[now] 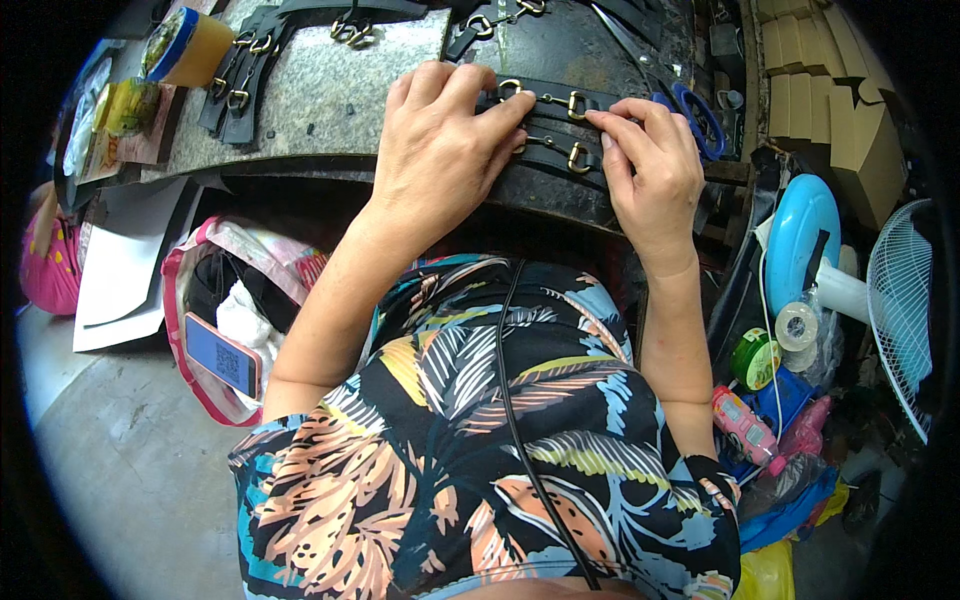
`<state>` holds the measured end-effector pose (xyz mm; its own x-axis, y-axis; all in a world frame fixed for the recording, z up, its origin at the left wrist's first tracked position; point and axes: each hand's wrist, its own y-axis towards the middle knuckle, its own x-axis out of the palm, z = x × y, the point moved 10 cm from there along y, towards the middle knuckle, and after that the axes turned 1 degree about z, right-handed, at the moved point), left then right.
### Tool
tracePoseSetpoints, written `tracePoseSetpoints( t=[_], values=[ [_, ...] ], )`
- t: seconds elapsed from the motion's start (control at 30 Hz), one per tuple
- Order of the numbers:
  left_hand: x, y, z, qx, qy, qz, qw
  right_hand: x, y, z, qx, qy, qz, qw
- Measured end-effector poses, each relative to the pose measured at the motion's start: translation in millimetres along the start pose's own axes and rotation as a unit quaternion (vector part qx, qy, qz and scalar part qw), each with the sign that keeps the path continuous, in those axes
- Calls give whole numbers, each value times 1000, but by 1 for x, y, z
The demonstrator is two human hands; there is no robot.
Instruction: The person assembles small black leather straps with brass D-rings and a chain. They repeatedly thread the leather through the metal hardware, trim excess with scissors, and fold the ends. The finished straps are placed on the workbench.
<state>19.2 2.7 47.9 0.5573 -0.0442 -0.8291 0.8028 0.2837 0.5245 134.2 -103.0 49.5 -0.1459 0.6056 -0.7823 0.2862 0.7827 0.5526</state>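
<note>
Two black straps with brass-coloured metal fittings lie one above the other at the near edge of the dark work surface. On the upper black strap (550, 95), my left hand (435, 140) bends its fingers round the left end, the index fingertip beside a metal ring. At this strap's right end, by a brass-coloured buckle (576, 105), my right hand (655, 165) pinches with thumb and fingertips. The lower black strap (560, 158) runs below it, partly under my left hand, with its own buckle showing. What lies beneath my left fingers is hidden.
More black straps (240, 85) lie on the grey stone slab (310, 100) at left, near a tub (190, 48). Blue-handled scissors (700, 120) rest right of my right hand. A fan (900, 300) and cardboard boxes (850, 130) stand at right; a bag holding a phone (222, 355) is at left.
</note>
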Motion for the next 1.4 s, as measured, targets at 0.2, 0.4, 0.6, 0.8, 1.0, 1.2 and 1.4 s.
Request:
tracePoseSetpoints(
  t=[0.2,0.4,0.6,0.8,1.0,1.2,1.4],
  values=[
    [-8,-3,13,37,-42,18,998,-1,0,2,9,13,1,1000],
    [4,-13,30,63,-5,-29,998,-1,0,0,3,3,3,1000],
    [-3,-10,27,52,-28,-2,998,-1,1,-1,6,6,-2,1000],
    [4,2,6,-24,28,-31,999,-1,0,-1,11,12,-5,1000],
    [-1,-7,26,45,-41,-30,998,0,-1,0,10,9,1,1000],
    [-28,-11,-2,-13,-56,43,997,-5,6,0,12,54,-13,998],
    [-13,10,-32,20,12,-34,999,-6,21,1,-36,-29,-52,998]
  ],
)
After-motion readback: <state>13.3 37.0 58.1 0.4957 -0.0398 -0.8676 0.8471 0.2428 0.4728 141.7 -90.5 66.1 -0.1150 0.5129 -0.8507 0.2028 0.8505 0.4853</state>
